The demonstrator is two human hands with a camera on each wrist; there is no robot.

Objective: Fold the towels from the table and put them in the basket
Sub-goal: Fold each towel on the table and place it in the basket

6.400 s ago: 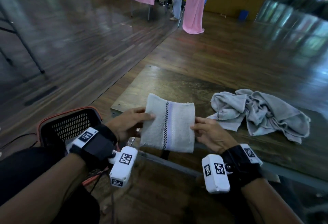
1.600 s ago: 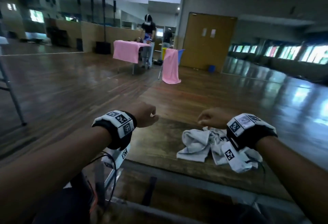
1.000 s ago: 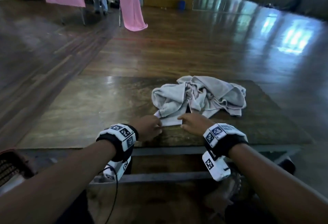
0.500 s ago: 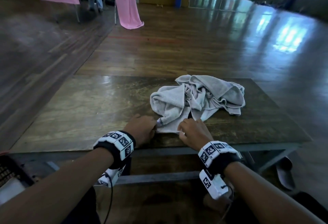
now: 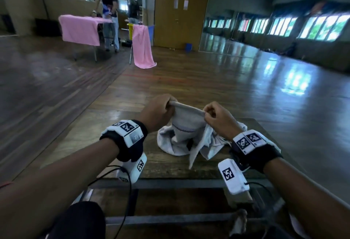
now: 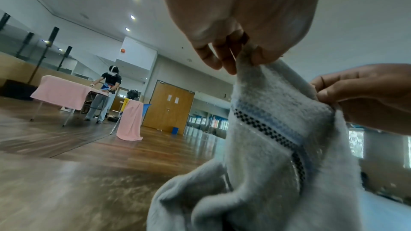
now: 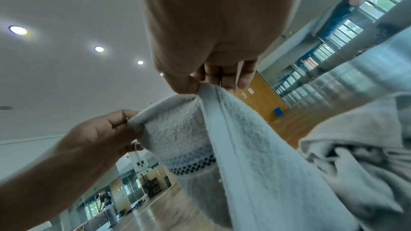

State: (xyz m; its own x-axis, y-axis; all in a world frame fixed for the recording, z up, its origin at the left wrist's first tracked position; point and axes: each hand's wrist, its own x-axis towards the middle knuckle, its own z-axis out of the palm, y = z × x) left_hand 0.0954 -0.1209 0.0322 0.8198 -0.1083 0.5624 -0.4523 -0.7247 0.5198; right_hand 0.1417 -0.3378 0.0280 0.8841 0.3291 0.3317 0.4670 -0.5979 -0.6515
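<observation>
Head view: left hand (image 5: 158,111) and right hand (image 5: 220,118) each pinch the grey towel's (image 5: 186,120) top hem, raised above the table (image 5: 106,134).

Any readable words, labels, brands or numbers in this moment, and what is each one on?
No legible text in any view.
Wristbands: black-and-white square marker patterns only, no letters.
Wrist cameras: the same kind of marker, no letters.
Two papers on the double door: too small and blurred to read.
Towel: a checked woven stripe, no brand visible.

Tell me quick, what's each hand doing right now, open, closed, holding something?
Left hand: closed, pinching the hem of the grey towel.
Right hand: closed, pinching the same hem further along.
</observation>
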